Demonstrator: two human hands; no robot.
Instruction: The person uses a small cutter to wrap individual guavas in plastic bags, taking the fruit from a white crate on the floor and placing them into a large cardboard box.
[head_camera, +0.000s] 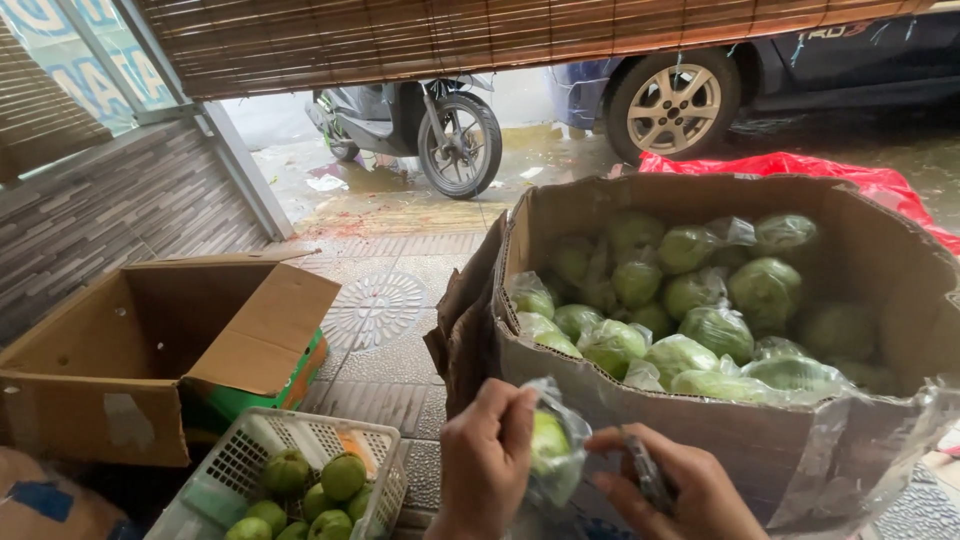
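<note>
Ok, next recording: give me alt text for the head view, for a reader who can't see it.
Two bare hands work at a plastic-wrapped green guava: the left hand grips it, the right hand holds a small dark tool. Behind them is a large cardboard box of wrapped guavas; lower left, a white basket holds unwrapped ones.

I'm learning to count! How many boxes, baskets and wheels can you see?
Cardboard boxes: 2, one empty, one holding wrapped green fruit
White baskets: 1
Wheels: 2, motorbike, car
Total: 5
</note>
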